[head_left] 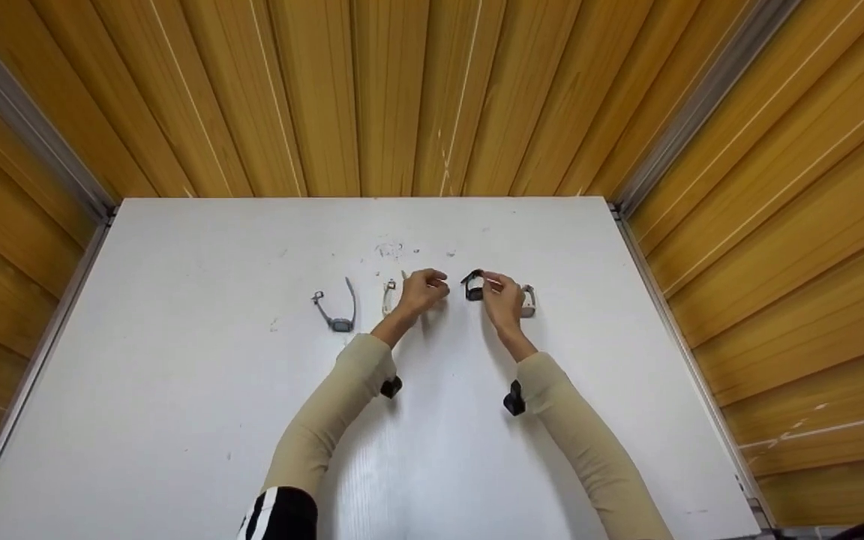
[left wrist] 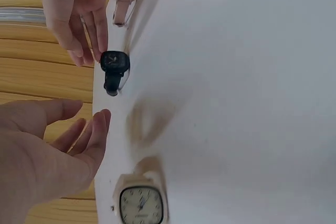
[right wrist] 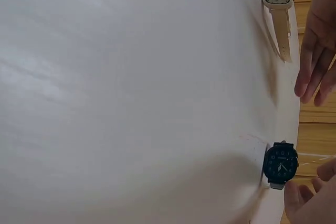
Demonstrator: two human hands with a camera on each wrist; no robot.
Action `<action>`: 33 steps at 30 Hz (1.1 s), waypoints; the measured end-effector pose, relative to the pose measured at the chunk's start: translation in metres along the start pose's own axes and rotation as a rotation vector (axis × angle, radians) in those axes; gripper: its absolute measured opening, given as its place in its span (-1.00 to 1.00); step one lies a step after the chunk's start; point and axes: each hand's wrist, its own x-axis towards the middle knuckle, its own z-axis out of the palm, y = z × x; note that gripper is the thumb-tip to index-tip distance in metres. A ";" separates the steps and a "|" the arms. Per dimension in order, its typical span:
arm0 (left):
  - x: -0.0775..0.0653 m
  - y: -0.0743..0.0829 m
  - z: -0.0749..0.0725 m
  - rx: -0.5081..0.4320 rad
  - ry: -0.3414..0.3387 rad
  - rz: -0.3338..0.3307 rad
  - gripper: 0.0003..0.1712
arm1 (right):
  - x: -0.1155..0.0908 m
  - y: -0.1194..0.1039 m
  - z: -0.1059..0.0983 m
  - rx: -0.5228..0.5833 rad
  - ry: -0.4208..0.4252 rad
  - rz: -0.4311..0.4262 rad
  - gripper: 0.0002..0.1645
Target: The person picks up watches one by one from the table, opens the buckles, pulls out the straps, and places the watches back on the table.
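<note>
My left hand [head_left: 424,291] hovers between two watches, its fingers loosely bent with nothing in them. Close beside it stands a cream watch [left wrist: 140,204] with a squarish dial, partly hidden by that hand in the head view. A black watch [head_left: 475,294] with a dark dial [right wrist: 281,166] stands on the table at the fingertips of my right hand [head_left: 503,300]. Those fingers are fairly straight, and their tips reach the edge of the black watch in the left wrist view. Just right of that hand is a pale pink watch [head_left: 529,303], partly covered by it.
A grey watch [head_left: 340,325] lies left of the others, its strap spread open. All of them are on a white table [head_left: 177,405] with small marks near its far side. Yellow wood-look panels [head_left: 387,97] rise behind and at both sides.
</note>
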 end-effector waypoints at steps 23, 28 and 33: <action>0.003 -0.003 0.039 -0.032 0.121 -0.224 -0.50 | -0.016 0.020 -0.008 0.200 -0.126 0.142 -0.70; -0.004 0.009 0.035 -0.142 0.066 -0.194 -0.51 | -0.024 0.007 -0.012 0.262 -0.077 0.130 -0.68; -0.014 0.020 0.019 -0.166 0.030 -0.061 -0.61 | -0.031 -0.011 -0.020 0.278 -0.099 0.091 -0.64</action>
